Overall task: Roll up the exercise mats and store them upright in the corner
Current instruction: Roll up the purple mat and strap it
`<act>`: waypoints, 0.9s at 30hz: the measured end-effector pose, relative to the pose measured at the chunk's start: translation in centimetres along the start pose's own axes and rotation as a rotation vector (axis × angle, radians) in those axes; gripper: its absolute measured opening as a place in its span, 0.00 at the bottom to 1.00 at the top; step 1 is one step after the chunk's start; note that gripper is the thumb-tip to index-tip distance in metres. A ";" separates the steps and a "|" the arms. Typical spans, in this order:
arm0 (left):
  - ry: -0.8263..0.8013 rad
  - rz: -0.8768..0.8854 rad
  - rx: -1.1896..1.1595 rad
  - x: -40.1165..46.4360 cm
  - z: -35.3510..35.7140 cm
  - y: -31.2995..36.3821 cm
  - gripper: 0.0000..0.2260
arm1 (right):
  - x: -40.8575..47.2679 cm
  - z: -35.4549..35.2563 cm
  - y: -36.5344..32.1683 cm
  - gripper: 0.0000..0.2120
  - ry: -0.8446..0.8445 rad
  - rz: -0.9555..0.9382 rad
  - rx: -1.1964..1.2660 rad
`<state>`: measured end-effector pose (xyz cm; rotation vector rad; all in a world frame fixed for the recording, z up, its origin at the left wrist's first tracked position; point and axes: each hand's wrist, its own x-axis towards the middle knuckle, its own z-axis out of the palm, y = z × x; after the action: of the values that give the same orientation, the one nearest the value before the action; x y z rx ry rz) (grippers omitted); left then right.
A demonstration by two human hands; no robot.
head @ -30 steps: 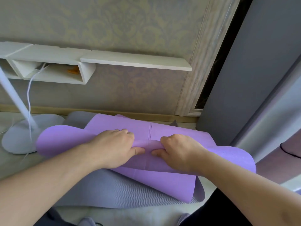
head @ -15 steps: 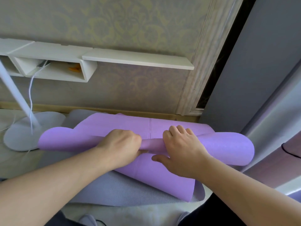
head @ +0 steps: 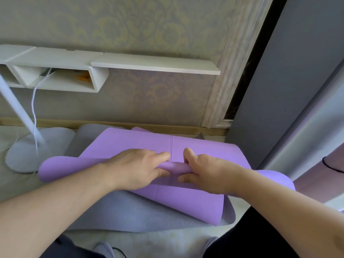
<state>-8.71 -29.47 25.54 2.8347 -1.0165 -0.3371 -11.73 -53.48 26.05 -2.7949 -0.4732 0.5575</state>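
- Purple mat (head: 186, 198) lies on the floor (head: 14, 183) on top of a grey mat (head: 130, 215), skewed against it; near end partly rolled into a narrow tube that runs left to right across the middle.
- Left hand (head: 137, 168) grips the roll left of centre: fingers (head: 160, 155) curled over the top, thumb (head: 162, 172) tucked along the near side.
- Right hand (head: 202, 168) grips the roll right of centre, same way; fingers bent over the far side, thumb (head: 184, 178) under the near side. Thumbs near each other, not touching.
- Roll's ends flare loose past both wrists, left end near the lamp base (head: 24, 155), right end by the grey panel (head: 279, 90).
- Unrolled part of the purple mat runs from the roll toward the wall (head: 130, 25), far edge just short of the skirting board (head: 167, 127); a printed centre line (head: 170, 144) runs down it.
- Grey mat shows on the near side and the left, its near right corner past the purple corner.
- White wall shelf (head: 154, 65) above; open box compartment (head: 61, 81) at its left holds a small orange thing (head: 82, 77), too blurred to name, and a white cable (head: 34, 108) that hangs from it to the floor.
- Lamp pole (head: 16, 107) slants up from the base at far left.
- Bare floor strip along the near edge, by the person's dark-clad knees (head: 242, 239).
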 end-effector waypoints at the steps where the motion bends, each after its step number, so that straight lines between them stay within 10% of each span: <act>1: 0.019 0.004 -0.038 0.1 0.1 -0.3 0.15 | -0.1 0.0 0.1 0.19 0.016 -0.028 0.021; 9: 0.115 -0.168 -0.094 1.3 0.1 0.0 0.21 | 0.5 0.6 -0.2 0.15 0.275 0.021 -0.093; 27: 0.050 -0.117 0.092 0.9 -0.3 0.9 0.19 | -0.1 1.6 -1.1 0.19 0.220 -0.027 -0.324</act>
<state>-8.49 -30.71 25.87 2.9765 -0.8806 -0.2347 -12.75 -52.25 24.99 -3.1005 -0.5983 0.1737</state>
